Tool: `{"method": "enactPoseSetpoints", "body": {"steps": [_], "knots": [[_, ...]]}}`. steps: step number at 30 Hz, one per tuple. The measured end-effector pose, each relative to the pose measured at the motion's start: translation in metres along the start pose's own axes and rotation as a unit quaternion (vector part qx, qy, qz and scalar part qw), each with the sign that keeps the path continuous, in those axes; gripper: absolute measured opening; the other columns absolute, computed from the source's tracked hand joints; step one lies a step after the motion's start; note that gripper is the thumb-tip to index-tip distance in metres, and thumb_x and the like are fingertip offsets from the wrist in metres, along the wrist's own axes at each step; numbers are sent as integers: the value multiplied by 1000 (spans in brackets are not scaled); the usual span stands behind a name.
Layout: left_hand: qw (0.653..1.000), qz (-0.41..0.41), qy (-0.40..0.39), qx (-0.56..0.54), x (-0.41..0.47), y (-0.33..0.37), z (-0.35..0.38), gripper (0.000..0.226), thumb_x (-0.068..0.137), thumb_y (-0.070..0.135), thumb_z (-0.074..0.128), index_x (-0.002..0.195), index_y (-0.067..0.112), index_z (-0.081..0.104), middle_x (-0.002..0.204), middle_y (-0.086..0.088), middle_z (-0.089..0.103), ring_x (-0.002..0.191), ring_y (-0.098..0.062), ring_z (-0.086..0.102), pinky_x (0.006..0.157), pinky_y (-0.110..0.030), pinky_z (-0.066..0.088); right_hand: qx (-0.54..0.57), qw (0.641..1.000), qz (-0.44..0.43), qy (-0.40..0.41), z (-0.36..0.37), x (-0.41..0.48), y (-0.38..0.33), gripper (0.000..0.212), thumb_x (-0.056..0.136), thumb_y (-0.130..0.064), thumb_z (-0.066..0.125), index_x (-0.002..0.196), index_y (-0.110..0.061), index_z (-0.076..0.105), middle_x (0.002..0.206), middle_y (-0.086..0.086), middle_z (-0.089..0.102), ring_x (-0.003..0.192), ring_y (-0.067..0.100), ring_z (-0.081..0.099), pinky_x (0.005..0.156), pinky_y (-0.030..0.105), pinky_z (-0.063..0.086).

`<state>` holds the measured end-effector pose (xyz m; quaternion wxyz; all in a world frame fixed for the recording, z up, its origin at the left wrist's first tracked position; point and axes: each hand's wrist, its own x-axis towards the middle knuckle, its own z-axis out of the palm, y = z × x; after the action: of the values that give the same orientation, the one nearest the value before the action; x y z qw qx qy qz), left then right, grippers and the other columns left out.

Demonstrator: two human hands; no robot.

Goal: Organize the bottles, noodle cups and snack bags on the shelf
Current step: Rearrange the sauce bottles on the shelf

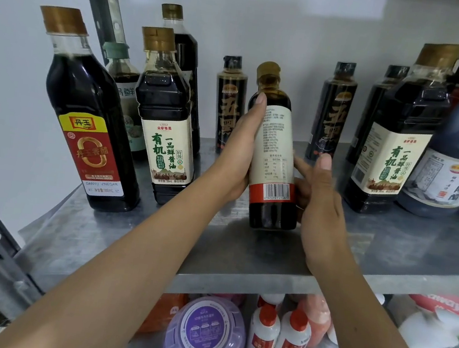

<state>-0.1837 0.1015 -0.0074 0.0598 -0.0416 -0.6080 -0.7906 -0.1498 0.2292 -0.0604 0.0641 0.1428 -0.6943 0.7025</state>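
The dark sauce bottle (276, 150) stands slightly tilted between my hands, barcode toward me, at the front of the metal shelf (386, 251). My left hand (239, 152) wraps its left side and my right hand (317, 202) curls against its lower right. A vinegar bottle (89, 127) stands left of my left hand, and a soy sauce bottle (390, 153) right of my right.
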Motion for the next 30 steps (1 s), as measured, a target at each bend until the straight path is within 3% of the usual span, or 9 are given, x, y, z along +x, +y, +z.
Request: {"method": "enactPoseSetpoints", "body": {"steps": [7, 14, 19, 22, 24, 26, 30], "knots": [[1000, 6, 4, -5, 1, -1, 1, 64, 97, 56, 46, 137, 6, 52, 113, -19, 61, 90, -25, 64, 81, -38, 58, 3, 1000, -4, -12, -1, -1, -1, 56, 82, -77, 20, 117, -55, 58, 107, -21, 71, 106, -8, 64, 85, 13, 47], [1000, 8, -1, -26, -1, -2, -1, 61, 93, 47, 59, 135, 3, 52, 111, -21, 63, 81, -25, 68, 74, -36, 60, 10, 1000, -7, -7, -1, 1, 3, 62, 84, -76, 22, 128, -50, 57, 119, -12, 70, 113, 0, 64, 93, 22, 48], [1000, 13, 8, -18, 2, -5, -2, 64, 85, 42, 71, 130, 0, 55, 109, -22, 68, 81, -24, 71, 76, -38, 61, 3, 1000, -19, -10, -2, 1, 4, 56, 92, -69, 22, 130, -48, 57, 113, -19, 69, 111, -4, 63, 89, 15, 48], [999, 33, 20, -25, 3, -8, -1, 55, 85, 31, 75, 127, 0, 57, 117, -26, 69, 84, -23, 72, 79, -41, 60, -6, 999, -36, -26, -3, 0, 3, 35, 105, -35, 41, 137, -41, 55, 118, -16, 68, 111, -2, 63, 92, 20, 51], [997, 44, 17, -63, 3, -8, -2, 63, 79, 30, 76, 131, 0, 56, 111, -22, 71, 91, -24, 72, 88, -45, 58, -39, 997, -56, -46, -3, 0, 3, 48, 100, -20, 55, 144, -38, 47, 125, -11, 64, 111, 3, 63, 93, 27, 55], [993, 56, -4, -105, 3, -8, -4, 60, 80, 31, 70, 131, 2, 57, 110, -13, 72, 100, -21, 70, 95, -45, 54, -59, 995, -64, -53, -3, 1, 2, 59, 96, -21, 63, 147, -38, 40, 126, -11, 61, 110, 4, 63, 88, 25, 57], [979, 101, -87, -153, 2, -8, -10, 31, 87, 34, 61, 109, 14, 71, 114, -9, 70, 104, -17, 64, 89, -34, 52, -66, 994, -38, -78, 0, 1, -1, 66, 88, -35, 71, 141, -48, 32, 120, -22, 58, 108, -5, 59, 78, 11, 53]]}}
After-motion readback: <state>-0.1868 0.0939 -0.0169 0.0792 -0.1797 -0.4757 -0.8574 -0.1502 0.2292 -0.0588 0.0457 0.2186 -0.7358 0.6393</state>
